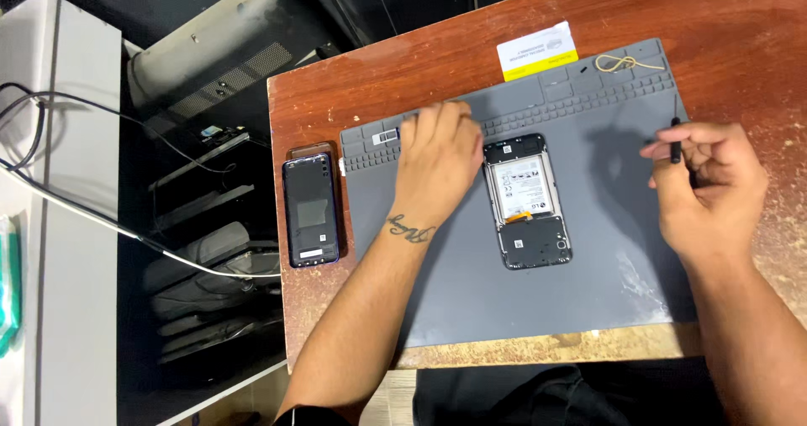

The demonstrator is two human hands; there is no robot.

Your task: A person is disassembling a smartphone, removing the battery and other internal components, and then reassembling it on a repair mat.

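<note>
Two hands — one opened phone (527,201), one screwdriver (675,139).

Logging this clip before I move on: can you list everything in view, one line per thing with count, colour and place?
Opened phone: one, black, back off and battery showing, middle of the mat.
Back cover: one, dark and glossy, on the table left of the mat.
Work mat: one, grey, covering most of the table.
Card: one, white and yellow, at the mat's far edge.
Rubber band: one, tan, in the mat's far right tray.
Table: one, reddish-brown wood.
Cable: one, pale, over dark shelving on the left.
Left hand: on the mat's far trays, beside the phone.
Right hand: pinching a thin black tool.
</note>
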